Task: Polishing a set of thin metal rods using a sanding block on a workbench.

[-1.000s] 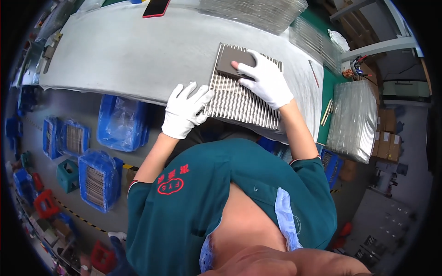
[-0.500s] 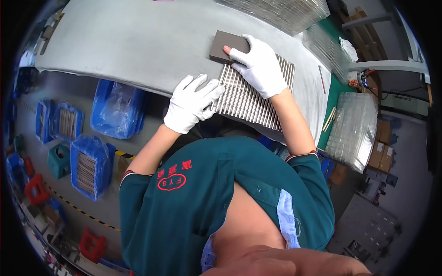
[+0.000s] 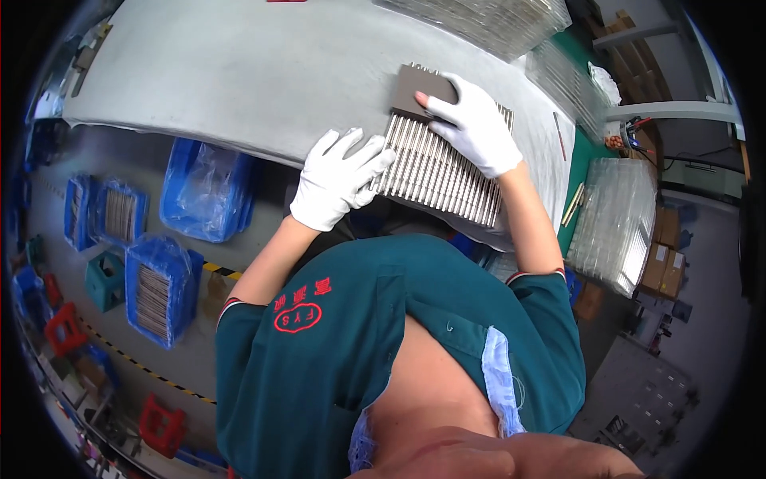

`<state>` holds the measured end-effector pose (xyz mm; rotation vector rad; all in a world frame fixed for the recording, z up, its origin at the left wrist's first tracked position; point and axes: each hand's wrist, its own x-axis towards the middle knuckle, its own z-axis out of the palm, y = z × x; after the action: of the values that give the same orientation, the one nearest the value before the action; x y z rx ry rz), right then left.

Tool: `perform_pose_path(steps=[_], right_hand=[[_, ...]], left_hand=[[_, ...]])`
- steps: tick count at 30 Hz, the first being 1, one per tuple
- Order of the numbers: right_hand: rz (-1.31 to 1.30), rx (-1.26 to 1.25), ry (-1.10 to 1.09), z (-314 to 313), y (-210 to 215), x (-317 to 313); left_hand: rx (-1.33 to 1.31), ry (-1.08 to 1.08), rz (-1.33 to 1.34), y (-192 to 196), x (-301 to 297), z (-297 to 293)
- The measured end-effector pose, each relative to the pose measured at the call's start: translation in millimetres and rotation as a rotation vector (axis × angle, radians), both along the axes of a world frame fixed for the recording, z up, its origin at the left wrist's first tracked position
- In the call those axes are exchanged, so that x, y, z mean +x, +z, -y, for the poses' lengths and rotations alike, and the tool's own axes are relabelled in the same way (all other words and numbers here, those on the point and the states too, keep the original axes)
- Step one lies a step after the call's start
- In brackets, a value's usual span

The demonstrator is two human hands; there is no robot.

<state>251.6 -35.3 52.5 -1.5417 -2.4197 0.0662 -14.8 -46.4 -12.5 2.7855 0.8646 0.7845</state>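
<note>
sanding block on a finned metal plate, both gloved hands down

right hand (image 3: 471,124) in a white knit glove is pressed flat on a dark grey-brown rectangular block (image 3: 416,89), fingers stretched out over its near edge and thumb side, not curled round it, more pinning it down than gripping. the block looks matte and slightly gritty, like an abrasive pad, and it sits on the far left corner of a ribbed metal plate (image 3: 443,172). that plate is the main thing here: rows of thin, shiny silver fins running away from the body, tight and parallel, lying on the near edge of the table right under both sets of fingers.

left hand (image 3: 339,180), same white glove, is spread open with fingers fanned, fingertips resting against the left edge of the finned plate, palm hanging off over the table edge. nothing is clenched in it.

the table (image 3: 239,72) is covered in a pale grey, dull, felt-like sheet. beyond the right fingers there's a stack of more silvery finned pieces (image 3: 487,20), and off to the right of the right wrist a tall stack of clear plastic trays (image 3: 614,223). left of the left fingers, down on the floor, blue plastic crates (image 3: 203,191) lined with crinkly clear film.
</note>
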Motion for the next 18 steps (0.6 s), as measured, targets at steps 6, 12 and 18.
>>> perform_pose_path(steps=[6, 12, 18], right_hand=[[-0.036, -0.024, -0.128, 25.1, -3.5, 19.8], [0.051, 0.16, 0.01, -14.3, -4.7, -20.0], [-0.036, -0.002, 0.059, -2.1, -1.3, 11.2]], left_hand=[[0.029, -0.014, -0.04, 0.9, -0.7, 0.9], [0.05, -0.034, -0.044, 1.1, 1.6, -2.8], [0.043, -0.04, -0.024, 6.1, -0.3, -3.3]])
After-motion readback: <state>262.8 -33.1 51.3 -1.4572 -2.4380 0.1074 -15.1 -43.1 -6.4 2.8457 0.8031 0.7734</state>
